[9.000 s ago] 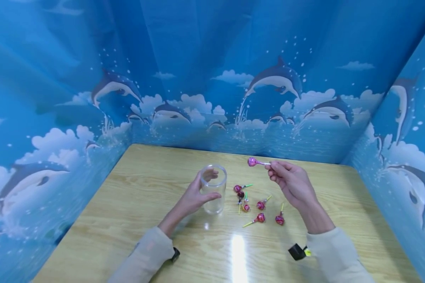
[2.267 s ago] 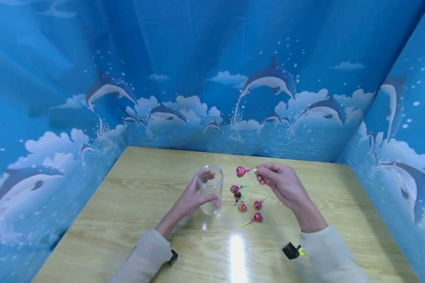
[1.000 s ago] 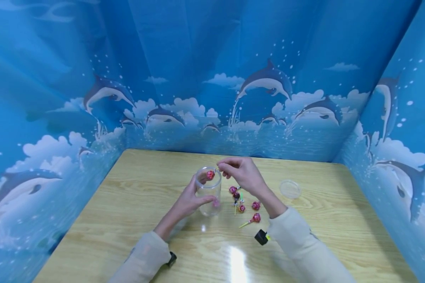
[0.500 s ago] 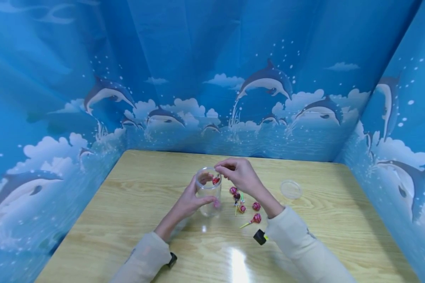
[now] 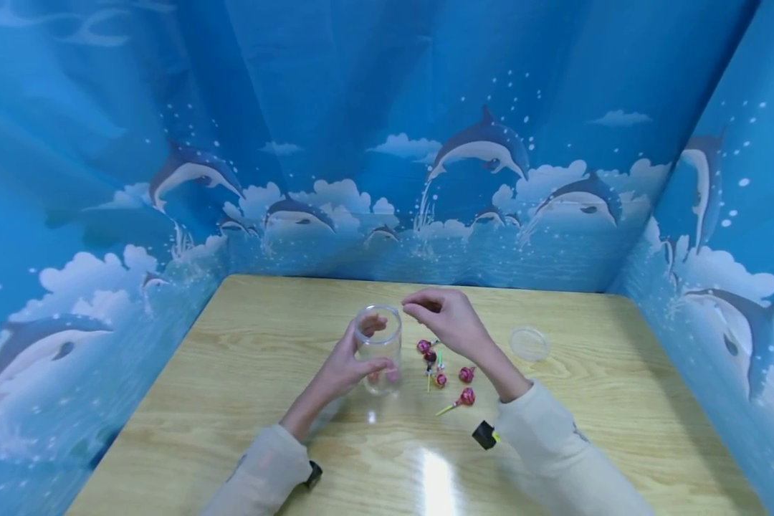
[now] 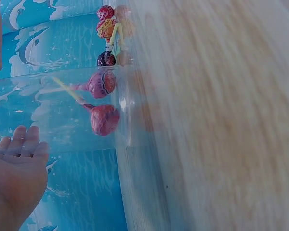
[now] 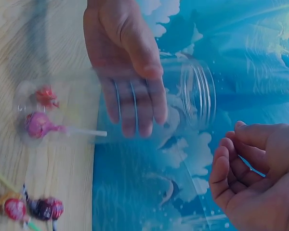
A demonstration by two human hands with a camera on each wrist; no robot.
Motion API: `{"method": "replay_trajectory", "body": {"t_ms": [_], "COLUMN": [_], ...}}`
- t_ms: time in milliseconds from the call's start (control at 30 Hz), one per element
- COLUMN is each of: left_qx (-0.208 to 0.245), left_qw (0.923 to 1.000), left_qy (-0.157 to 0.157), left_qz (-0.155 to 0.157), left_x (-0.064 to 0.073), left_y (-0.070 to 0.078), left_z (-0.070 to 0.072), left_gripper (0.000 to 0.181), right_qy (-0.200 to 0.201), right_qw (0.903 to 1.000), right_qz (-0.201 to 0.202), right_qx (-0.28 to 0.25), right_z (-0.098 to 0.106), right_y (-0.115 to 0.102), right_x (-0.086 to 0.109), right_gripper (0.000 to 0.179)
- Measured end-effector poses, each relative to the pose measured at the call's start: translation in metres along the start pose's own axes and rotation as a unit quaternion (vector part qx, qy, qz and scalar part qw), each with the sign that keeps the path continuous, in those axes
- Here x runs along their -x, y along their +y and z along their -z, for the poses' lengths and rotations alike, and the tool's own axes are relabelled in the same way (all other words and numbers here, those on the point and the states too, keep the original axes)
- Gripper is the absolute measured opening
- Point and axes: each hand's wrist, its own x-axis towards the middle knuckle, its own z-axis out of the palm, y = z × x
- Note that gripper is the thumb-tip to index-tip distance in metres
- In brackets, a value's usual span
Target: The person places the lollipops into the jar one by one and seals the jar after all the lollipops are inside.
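My left hand [image 5: 343, 365] grips a clear plastic jar [image 5: 382, 352] that stands upright on the table, thumb on the near side and fingers behind. Inside, at the bottom, are two lollipops: a pink one [image 7: 37, 125] with a white stick and a red one [image 6: 105, 119] with a yellow stick. Just right of the jar's rim hangs my right hand [image 5: 448, 321], its fingers loosely curled with nothing between them. Right of the jar lie several more wrapped lollipops, among them a dark one [image 7: 47, 208] and a red one [image 5: 467, 396] nearest me.
A round clear lid [image 5: 529, 344] lies flat on the wooden table [image 5: 251, 337], right of the lollipops. Blue dolphin-print curtains [image 5: 335, 143] surround the table's back and sides.
Since 9 seconds ago, a pink and then a red lollipop have gone into the jar. In the last half second my right hand let go of the red one and drew back slightly right.
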Motion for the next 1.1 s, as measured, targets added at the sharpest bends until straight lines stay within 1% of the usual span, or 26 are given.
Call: {"method": "replay_trajectory", "body": {"t_ms": [167,300,500,600,700,900,967,1100], "left_qx": [-0.004,-0.005,-0.005,-0.008,-0.01,-0.006,-0.005,-0.004], "left_qw": [1.0,0.9997,0.9997,0.9997,0.9997,0.9999,0.9999,0.9998], "left_qy": [0.005,0.009,0.009,0.007,0.007,0.003,0.002,0.003], "left_qz": [0.008,0.021,0.022,0.023,0.023,0.016,0.015,0.017], "left_x": [0.0,0.001,0.0,0.001,0.001,0.002,0.002,0.001], "left_y": [0.001,0.001,-0.001,-0.001,-0.001,-0.002,-0.002,-0.002], "left_z": [0.0,0.0,0.0,0.0,0.001,0.0,0.001,0.0], "left_gripper": [0.088,0.089,0.088,0.089,0.089,0.088,0.089,0.09], "right_qy": [0.014,0.027,0.06,0.075,0.081,0.065,0.061,0.059], "right_qw": [0.9996,0.9985,0.9942,0.9918,0.9899,0.9853,0.9849,0.986], "right_qz": [-0.024,-0.046,-0.079,-0.088,-0.104,-0.147,-0.15,-0.141], "right_qx": [0.007,0.012,0.042,0.054,0.054,0.057,0.062,0.066], "right_z": [0.019,0.035,0.051,0.054,0.055,0.055,0.054,0.049], "right_y": [0.018,0.038,0.07,0.084,0.095,0.112,0.118,0.128], "right_x": [0.013,0.025,0.042,0.049,0.054,0.063,0.064,0.065], "right_gripper": [0.023,0.025,0.024,0.022,0.02,0.024,0.024,0.022]}}
